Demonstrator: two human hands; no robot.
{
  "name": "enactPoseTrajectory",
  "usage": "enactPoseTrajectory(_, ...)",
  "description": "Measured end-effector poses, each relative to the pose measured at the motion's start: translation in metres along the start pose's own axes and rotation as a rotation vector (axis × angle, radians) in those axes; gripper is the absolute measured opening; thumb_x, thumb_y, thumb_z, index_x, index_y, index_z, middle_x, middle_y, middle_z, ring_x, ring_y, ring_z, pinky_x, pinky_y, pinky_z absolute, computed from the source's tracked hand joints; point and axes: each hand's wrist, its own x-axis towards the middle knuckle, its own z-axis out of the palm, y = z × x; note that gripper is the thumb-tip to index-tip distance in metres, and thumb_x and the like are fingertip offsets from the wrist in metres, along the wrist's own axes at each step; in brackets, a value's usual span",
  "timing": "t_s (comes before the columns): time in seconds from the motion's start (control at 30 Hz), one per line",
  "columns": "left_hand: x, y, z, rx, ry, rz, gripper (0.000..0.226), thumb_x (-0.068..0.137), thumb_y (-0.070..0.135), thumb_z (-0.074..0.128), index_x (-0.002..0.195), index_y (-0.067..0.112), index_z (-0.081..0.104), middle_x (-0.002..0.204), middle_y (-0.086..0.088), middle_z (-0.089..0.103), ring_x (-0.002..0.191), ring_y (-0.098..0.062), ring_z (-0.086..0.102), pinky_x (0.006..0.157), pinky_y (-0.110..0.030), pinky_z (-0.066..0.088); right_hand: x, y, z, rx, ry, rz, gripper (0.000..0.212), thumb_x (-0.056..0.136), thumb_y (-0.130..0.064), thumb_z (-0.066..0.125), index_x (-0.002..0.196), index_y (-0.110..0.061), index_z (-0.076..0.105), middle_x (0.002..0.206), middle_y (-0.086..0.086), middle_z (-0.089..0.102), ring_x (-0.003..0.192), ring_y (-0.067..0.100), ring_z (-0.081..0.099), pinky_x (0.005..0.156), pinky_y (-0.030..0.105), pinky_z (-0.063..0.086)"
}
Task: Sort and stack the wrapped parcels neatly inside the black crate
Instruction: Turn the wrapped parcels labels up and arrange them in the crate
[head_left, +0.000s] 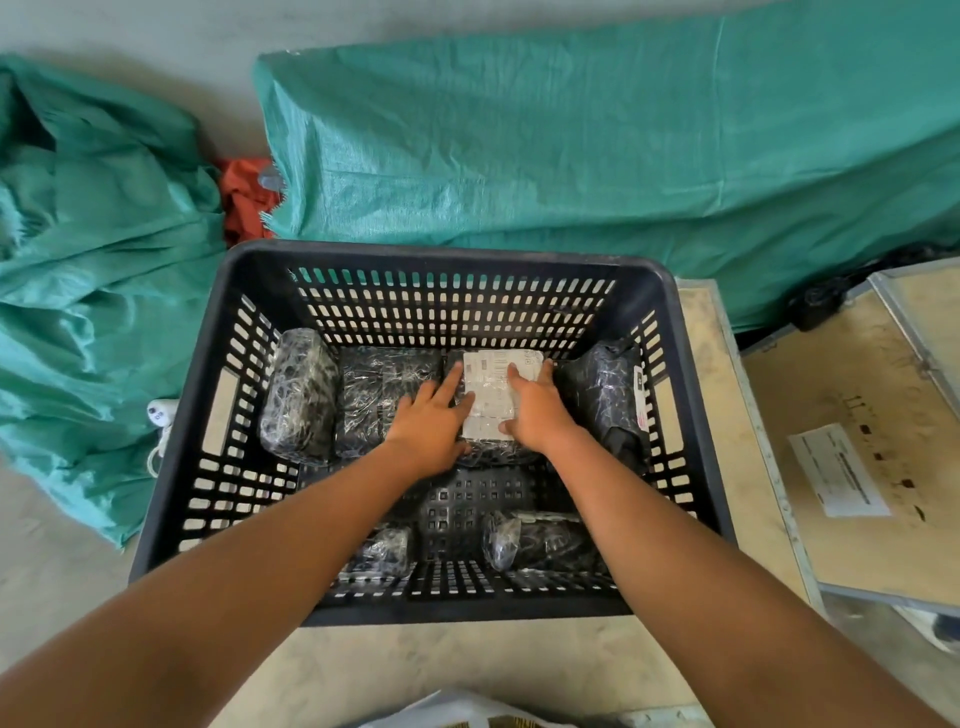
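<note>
The black crate (197, 374) stands on a wooden box, with slotted walls. Along its far wall lie several black bubble-wrapped parcels: one at far left (298, 395), one beside it (374, 395), a labelled parcel (491, 387) in the middle, one tilted at the right wall (605, 389). Two more lie near the front wall, a small one (382, 553) and a larger one (540, 540). My left hand (428, 423) and my right hand (535, 410) press on either side of the labelled parcel, fingers spread over its white label.
Green woven sacks lie to the left (93, 270) and behind the crate (571, 135), with red cloth (244, 200) between them. A wooden lid with a paper sheet (836, 470) sits at the right. A white plastic bag edge (457, 714) shows at the bottom.
</note>
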Motion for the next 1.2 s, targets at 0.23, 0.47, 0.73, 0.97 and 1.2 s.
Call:
enactPoseTrajectory(0.23, 0.000, -0.010, 0.013, -0.100, -0.013, 0.013, 0.082, 0.092, 0.059, 0.051, 0.159, 0.036, 0.011, 0.169, 0.002, 0.000, 0.149, -0.030, 0.010, 0.114, -0.059, 0.022, -0.027, -0.019, -0.031, 0.055, 0.111, -0.039, 0.085, 0.088, -0.021, 0.080, 0.159, -0.017, 0.034, 0.170, 0.020, 0.006, 0.155, 0.033, 0.017, 0.122, 0.036, 0.019)
enactPoseTrajectory(0.47, -0.001, -0.016, 0.012, -0.173, -0.022, 0.013, 0.082, 0.090, 0.061, 0.053, 0.158, 0.040, 0.012, 0.168, 0.007, -0.001, 0.151, -0.028, 0.007, 0.115, -0.062, 0.016, -0.103, -0.021, -0.089, -0.035, 0.458, -0.118, 0.062, 0.091, -0.038, 0.074, 0.147, -0.022, 0.052, 0.161, 0.012, 0.037, 0.149, 0.031, 0.033, 0.118, 0.045, 0.031)
enactPoseTrajectory(0.73, -0.001, -0.015, 0.009, -0.158, -0.045, 0.024, 0.083, 0.091, 0.062, 0.051, 0.159, 0.040, 0.008, 0.168, 0.007, -0.005, 0.151, -0.028, 0.006, 0.116, -0.062, 0.016, -0.126, 0.011, -0.064, -0.107, 0.388, 0.082, 0.089, 0.094, -0.039, 0.069, 0.162, -0.013, 0.017, 0.166, 0.019, 0.018, 0.151, 0.038, 0.019, 0.121, 0.046, 0.024)
enactPoseTrajectory(0.97, -0.002, -0.019, 0.008, -0.172, -0.061, 0.060, 0.084, 0.089, 0.067, 0.050, 0.159, 0.038, 0.013, 0.169, 0.004, -0.002, 0.152, -0.029, 0.005, 0.115, -0.063, 0.016, -0.118, 0.024, -0.066, 0.068, 0.392, 0.010, 0.095, 0.084, -0.045, 0.080, 0.160, -0.015, 0.031, 0.136, 0.017, 0.054, 0.132, 0.031, 0.048, 0.110, 0.042, 0.041)
enactPoseTrajectory(1.2, -0.014, -0.013, -0.017, -0.212, -0.014, 0.092, 0.080, 0.088, 0.066, 0.054, 0.157, 0.037, 0.026, 0.167, -0.003, 0.015, 0.150, -0.033, 0.016, 0.117, -0.061, 0.022, -0.112, 0.026, -0.060, 0.194, 0.325, 0.000, 0.074, 0.099, -0.038, 0.064, 0.161, -0.026, 0.027, 0.151, 0.012, 0.054, 0.134, 0.032, 0.053, 0.111, 0.037, 0.041)
